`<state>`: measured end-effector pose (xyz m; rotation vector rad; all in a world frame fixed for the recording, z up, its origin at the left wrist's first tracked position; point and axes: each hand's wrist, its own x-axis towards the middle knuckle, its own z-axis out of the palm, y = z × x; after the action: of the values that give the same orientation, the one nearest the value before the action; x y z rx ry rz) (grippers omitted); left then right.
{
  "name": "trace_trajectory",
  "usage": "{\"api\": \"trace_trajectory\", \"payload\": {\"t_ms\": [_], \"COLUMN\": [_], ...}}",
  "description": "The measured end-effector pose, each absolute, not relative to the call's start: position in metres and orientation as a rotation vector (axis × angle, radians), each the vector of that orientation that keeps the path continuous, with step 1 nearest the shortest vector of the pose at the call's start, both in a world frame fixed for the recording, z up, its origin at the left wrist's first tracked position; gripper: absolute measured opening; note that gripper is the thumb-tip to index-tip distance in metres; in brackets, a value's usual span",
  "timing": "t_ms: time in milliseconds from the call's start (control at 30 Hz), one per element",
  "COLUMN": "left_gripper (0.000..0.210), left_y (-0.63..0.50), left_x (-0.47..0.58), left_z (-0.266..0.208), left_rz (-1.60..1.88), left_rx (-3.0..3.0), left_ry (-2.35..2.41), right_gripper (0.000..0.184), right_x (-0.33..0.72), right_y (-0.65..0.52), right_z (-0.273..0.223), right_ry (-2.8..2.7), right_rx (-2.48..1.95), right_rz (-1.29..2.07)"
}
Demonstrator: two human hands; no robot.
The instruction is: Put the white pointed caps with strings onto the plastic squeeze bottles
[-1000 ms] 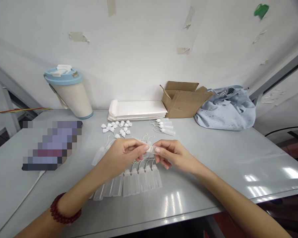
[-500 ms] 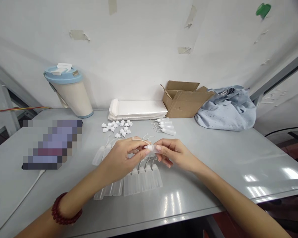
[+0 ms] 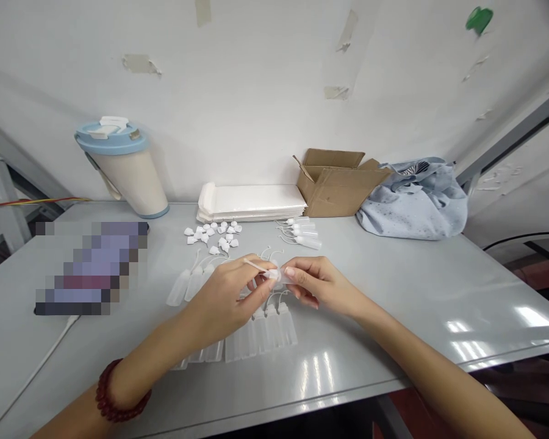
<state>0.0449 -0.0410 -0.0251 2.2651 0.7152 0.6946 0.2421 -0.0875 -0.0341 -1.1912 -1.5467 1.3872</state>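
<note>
Over the middle of the table, my right hand (image 3: 324, 283) pinches the body of a small clear plastic dropper bottle (image 3: 284, 277). My left hand (image 3: 229, 289) closes its thumb and fingers on the white cap (image 3: 271, 274) at the bottle's other end, and a thin white strap sticks out above those fingers. Below the hands lies a row of similar clear bottles (image 3: 260, 335) with curled thin straps, partly covered by my left hand and forearm. More bottles (image 3: 180, 286) lie left of it. Loose white caps (image 3: 215, 230) are scattered behind.
Several strapped bottles (image 3: 305, 233) lie before a stack of white padded envelopes (image 3: 256, 198) and an open cardboard box (image 3: 348, 190). A blue cloth bag (image 3: 414, 204) sits at right. A lidded tumbler (image 3: 130, 174) and a pixelated, phone-like device (image 3: 98, 262) with a cable stand left.
My left fingers have shifted on the cap, and the strap now points up and left more steeply. Both hands stay together at the bottle; the whole view has shifted slightly.
</note>
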Motion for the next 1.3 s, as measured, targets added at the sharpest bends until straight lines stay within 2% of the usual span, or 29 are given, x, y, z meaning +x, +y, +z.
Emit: {"api": "trace_trajectory", "payload": {"t_ms": [167, 333, 600, 800, 967, 1100, 1300], "left_gripper": [0.017, 0.023, 0.03, 0.02, 0.015, 0.016, 0.039], "left_y": [-0.042, -0.043, -0.041, -0.043, -0.045, -0.045, -0.042], "left_x": [0.046, 0.046, 0.043, 0.046, 0.049, 0.048, 0.042], "left_z": [-0.024, -0.02, -0.022, -0.029, -0.035, -0.027, -0.023], "left_rz": [0.684, 0.578, 0.533, 0.803, 1.011, 0.839, 0.533], "left_rx": [2.249, 2.096, 1.909, 2.293, 2.296, 2.101, 1.923], "left_ry": [0.732, 0.853, 0.93, 0.749, 0.691, 0.807, 0.902], "right_gripper": [0.04, 0.031, 0.027, 0.037, 0.039, 0.035, 0.027], "right_x": [0.242, 0.242, 0.241, 0.242, 0.242, 0.241, 0.24], "right_y": [-0.088, -0.088, -0.089, -0.09, -0.09, -0.091, -0.09], "right_z": [-0.034, -0.034, -0.035, -0.033, -0.035, -0.033, -0.033], "right_ry": [-1.55, -1.531, -1.688, -1.738, -1.63, -1.609, -1.784], "right_rx": [-1.186, -1.202, -1.332, -1.358, -1.311, -1.3, -1.318], "right_rz": [1.418, 1.468, 1.042, 1.043, 1.186, 1.181, 0.814]}}
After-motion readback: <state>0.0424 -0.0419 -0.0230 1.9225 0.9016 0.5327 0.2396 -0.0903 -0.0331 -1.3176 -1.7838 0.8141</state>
